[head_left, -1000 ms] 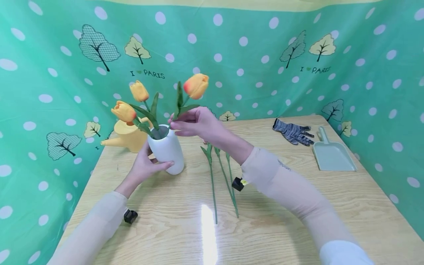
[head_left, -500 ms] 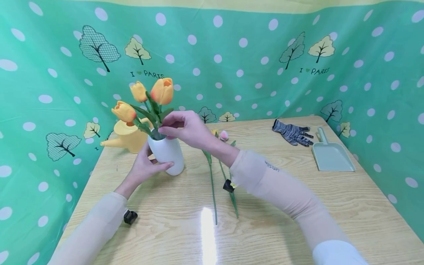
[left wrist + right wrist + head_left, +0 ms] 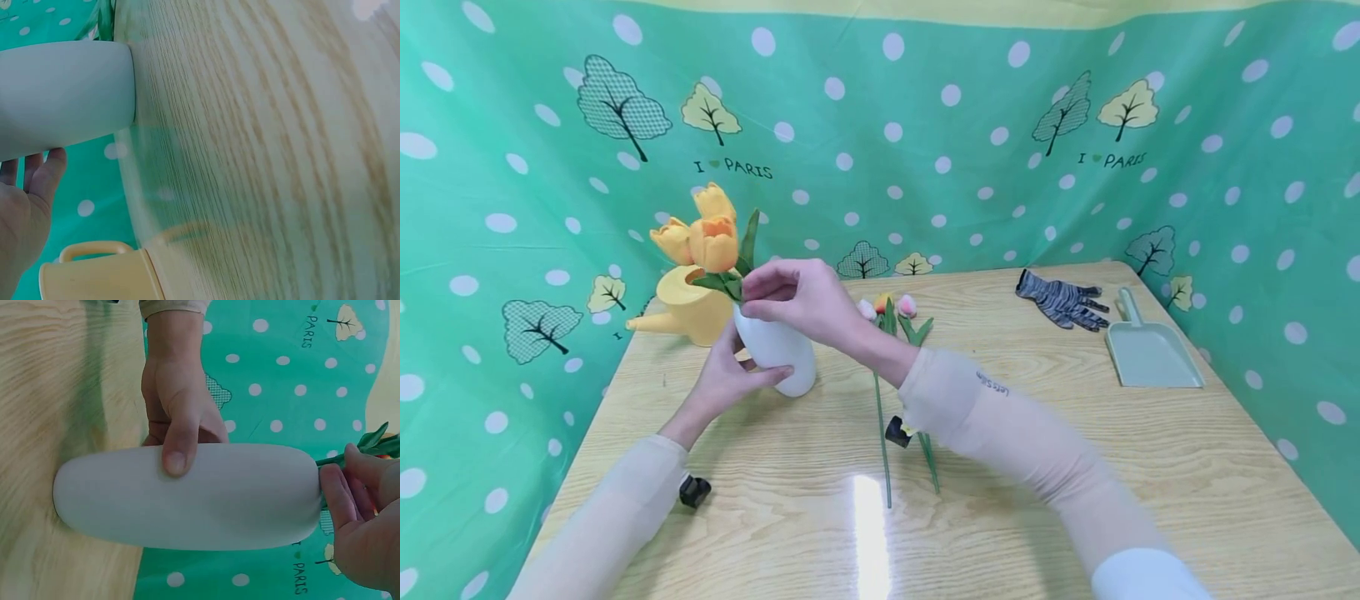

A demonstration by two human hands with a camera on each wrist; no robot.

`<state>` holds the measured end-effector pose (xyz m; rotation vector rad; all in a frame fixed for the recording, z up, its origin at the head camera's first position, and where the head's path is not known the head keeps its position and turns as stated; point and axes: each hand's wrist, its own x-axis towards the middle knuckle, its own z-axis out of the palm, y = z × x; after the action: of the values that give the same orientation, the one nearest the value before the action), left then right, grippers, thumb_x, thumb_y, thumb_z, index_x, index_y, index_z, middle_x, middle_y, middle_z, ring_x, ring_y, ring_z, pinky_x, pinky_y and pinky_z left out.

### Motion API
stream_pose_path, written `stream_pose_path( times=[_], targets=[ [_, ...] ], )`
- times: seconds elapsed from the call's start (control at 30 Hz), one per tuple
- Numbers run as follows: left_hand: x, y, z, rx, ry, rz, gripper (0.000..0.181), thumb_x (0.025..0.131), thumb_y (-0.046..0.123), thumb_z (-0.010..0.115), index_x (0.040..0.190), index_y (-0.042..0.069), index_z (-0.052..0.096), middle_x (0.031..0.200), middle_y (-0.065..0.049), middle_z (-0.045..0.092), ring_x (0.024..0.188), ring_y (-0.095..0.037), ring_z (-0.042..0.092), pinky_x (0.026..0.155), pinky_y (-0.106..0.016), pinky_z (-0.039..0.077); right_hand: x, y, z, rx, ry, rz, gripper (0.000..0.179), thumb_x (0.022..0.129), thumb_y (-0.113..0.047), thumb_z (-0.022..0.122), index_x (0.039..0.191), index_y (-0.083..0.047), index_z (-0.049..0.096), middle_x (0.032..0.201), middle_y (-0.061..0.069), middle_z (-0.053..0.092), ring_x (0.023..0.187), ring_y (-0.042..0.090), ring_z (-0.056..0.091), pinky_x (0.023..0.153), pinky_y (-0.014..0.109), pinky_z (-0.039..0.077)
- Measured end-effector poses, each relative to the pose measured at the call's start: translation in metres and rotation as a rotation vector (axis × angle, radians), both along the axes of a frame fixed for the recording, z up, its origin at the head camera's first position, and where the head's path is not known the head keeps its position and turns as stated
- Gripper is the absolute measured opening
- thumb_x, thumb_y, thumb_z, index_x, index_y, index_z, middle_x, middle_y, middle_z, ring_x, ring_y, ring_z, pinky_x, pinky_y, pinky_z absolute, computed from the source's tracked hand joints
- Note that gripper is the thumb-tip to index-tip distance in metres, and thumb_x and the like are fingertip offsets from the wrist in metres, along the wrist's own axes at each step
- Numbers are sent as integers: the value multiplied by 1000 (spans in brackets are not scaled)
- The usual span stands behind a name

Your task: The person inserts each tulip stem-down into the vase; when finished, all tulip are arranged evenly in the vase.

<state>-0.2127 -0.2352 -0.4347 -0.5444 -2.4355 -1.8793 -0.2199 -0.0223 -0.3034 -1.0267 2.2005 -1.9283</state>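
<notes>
My left hand [image 3: 733, 371] grips the white vase [image 3: 782, 354] around its side, with the thumb across the front. The vase leans slightly toward the left in the head view; its base is at the table. At the vase's mouth, my right hand [image 3: 808, 298] pinches the green stem of an orange tulip [image 3: 713, 244]. In the right wrist view the right fingers [image 3: 337, 494] touch the rim. Two more yellow-orange tulips [image 3: 713, 200] stand in the vase, partly behind the held one. My right hand hides the mouth in the head view.
A yellow watering can [image 3: 692, 308] stands behind the vase on the left. Several tulips [image 3: 907, 306], pink and orange, lie on the wooden table [image 3: 1000, 517] under my right forearm. A striped glove [image 3: 1060, 298] and a pale green dustpan [image 3: 1153, 354] lie at the right.
My right hand has brought the orange tulip leftward and down into the vase, so its bloom now overlaps the others. My left hand and the vase have stayed in place.
</notes>
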Motion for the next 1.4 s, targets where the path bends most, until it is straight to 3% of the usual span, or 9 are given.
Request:
stream_pose_path(
  times=[0.2,0.37,0.63,0.8,0.97,1.23,1.4],
  targets=[
    [0,0,-1,-9,4,2,98,78,4,88,155,29,33,143,-7,46,123,-28,50,92,-39,57,2,1,-6,-208,-304,60,29,88,1,78,115,4,69,105,13,74,95,20,72,86,34,60],
    [0,0,1,-23,-6,22,94,78,6,89,152,29,36,142,-1,46,123,-26,50,91,-35,57,1,8,-9,-269,-418,78,31,90,3,75,120,6,66,106,14,73,97,23,72,86,38,60],
    [0,0,0,-33,-24,46,94,76,9,92,150,27,38,141,-1,48,122,-26,51,95,-47,55,-5,31,-9,-282,-491,134,33,96,0,69,128,4,63,123,27,65,100,28,72,89,46,59],
    [-2,-1,-2,-31,-16,45,93,76,6,90,151,23,38,141,-7,49,122,-27,51,95,-48,55,-8,53,-15,-235,-480,139,37,99,-7,67,135,-1,61,125,21,67,108,32,69,90,46,58],
    [-2,0,1,-24,-13,59,93,74,5,91,149,24,40,139,-4,50,120,-25,52,91,-38,57,-12,81,-21,-197,-468,92,39,99,-10,67,136,-2,60,124,17,68,111,34,68,90,45,58],
    [0,0,2,-20,-4,42,93,75,7,91,150,26,39,140,-2,49,121,-25,52,92,-43,57,-24,133,-42,-219,-537,-27,44,98,-10,69,139,-3,57,119,18,64,99,30,69,91,46,57],
    [-1,0,2,-12,-6,36,92,76,7,91,150,27,40,140,-2,49,122,-26,51,92,-39,57,-31,155,-62,-83,-529,-109,50,97,-16,72,142,-6,55,124,21,60,103,32,67,91,46,57]
  ],
)
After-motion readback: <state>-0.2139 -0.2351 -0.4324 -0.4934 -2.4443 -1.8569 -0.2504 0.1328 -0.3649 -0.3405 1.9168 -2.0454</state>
